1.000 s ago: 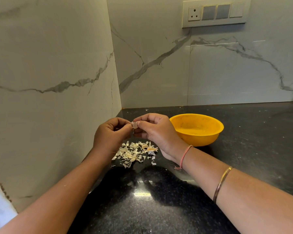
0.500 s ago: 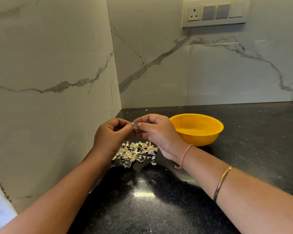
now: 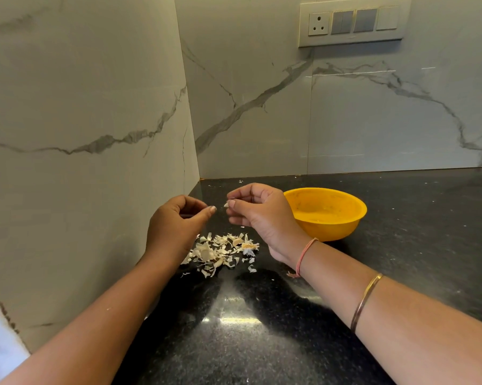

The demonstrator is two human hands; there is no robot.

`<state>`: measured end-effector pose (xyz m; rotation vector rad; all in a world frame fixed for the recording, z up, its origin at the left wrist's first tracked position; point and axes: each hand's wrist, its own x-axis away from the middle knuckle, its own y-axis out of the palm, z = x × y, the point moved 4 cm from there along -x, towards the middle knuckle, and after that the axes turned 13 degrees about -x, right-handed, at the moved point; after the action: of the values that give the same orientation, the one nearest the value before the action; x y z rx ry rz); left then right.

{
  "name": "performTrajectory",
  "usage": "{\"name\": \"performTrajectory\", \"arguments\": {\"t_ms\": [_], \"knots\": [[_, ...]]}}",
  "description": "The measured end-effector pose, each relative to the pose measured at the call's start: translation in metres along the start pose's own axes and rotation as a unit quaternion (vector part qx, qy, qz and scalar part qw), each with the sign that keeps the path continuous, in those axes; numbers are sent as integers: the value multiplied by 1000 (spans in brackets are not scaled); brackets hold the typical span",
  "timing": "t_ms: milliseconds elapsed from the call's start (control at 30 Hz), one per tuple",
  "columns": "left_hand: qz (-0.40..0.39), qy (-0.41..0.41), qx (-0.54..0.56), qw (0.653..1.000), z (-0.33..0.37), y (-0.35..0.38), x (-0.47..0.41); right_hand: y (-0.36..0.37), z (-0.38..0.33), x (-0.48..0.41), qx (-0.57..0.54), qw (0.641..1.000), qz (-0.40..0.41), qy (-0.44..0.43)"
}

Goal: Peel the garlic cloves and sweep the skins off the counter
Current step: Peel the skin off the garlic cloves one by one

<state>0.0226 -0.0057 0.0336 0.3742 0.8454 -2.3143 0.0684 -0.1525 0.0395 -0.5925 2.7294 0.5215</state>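
Fingertips (image 3: 234, 203) of right hand (image 3: 262, 218): thumb and forefinger were closed narrowly on a small pale garlic piece (image 3: 226, 204), which was held in the air above the black counter (image 3: 262, 329). Remaining fingers were curled under.

Fingers of left hand (image 3: 176, 226) were curled inward, w/ thumb stretched twd the right hand. A gap was left betw. the two hands. Whether anything was held in the left palm could not be told, as the palm was hidden.

Heap of garlic skins (image 3: 220, 251): pale, loose, laid on the counter below and betw. the hands, w/ a few scraps scattered nr it.

One yellow bowl (image 3: 331, 226): set upright on the counter just behind the right wrist, apart from the skins.

Right forearm: thread band (image 3: 303, 257) was worn at the wrist, metal bangle (image 3: 366, 301) further up.

Backgrd: marble-pattern wall (image 3: 262, 107), switch panel (image 3: 350, 22) mounted at upper right.
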Motion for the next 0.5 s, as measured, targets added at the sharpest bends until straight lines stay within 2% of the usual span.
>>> {"name": "performTrajectory", "arguments": {"t_ms": [100,200,500], "knots": [[-52,27,41,997,4,3,1,-1,0,-1,-4,1000,13,-6],[-99,39,88,990,13,8,7,-1,0,-1,45,998,25,-22],[-102,-2,183,978,6,10,4,0,-1,0,-23,999,-1,27]]}}
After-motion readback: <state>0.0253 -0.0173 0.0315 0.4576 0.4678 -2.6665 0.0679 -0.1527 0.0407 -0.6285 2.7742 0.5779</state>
